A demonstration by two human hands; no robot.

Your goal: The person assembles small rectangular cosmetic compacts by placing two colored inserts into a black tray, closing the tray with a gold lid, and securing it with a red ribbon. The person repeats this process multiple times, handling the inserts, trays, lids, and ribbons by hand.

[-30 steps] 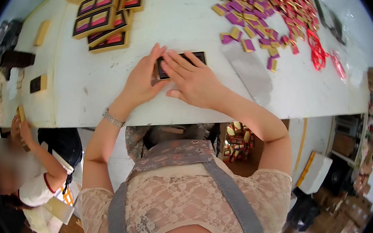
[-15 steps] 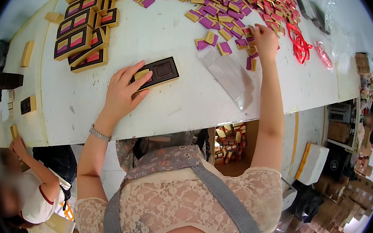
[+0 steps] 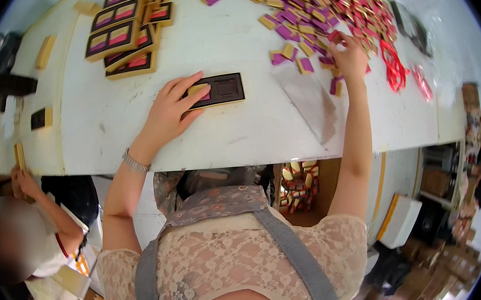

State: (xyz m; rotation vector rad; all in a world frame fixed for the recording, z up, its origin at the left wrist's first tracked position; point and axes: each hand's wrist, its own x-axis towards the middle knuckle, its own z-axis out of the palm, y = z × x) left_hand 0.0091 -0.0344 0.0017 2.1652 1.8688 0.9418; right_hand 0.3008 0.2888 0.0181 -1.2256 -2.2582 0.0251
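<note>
My left hand (image 3: 174,108) lies over the left end of a shallow gold-sided box (image 3: 228,88) with a dark two-compartment insert, its fingers and thumb gripping it. A purple-and-gold wrapped piece (image 3: 200,92) is in the left compartment, partly under my fingers. The right compartment shows bare. My right hand (image 3: 351,58) reaches to the pile, pinching a small red wrapped piece (image 3: 335,36) between thumb and fingers. Below and around it are loose purple-and-gold pieces (image 3: 305,65); the heap of red-and-gold pieces (image 3: 360,14) extends beyond.
Filled boxes (image 3: 112,39) stand stacked at far left. A clear plastic sheet (image 3: 308,104) lies right of my box. Red ribbon (image 3: 393,66) and a pink packet (image 3: 422,83) are farther right. Below the table edge sits a carton (image 3: 324,187) of wrapped pieces. A co-worker's hands (image 3: 24,182) hold a gold piece.
A red wrapped piece now shows in my right hand's pinch, slightly raised from the pile. The whole view has shifted a little. My left hand stays on the box.
</note>
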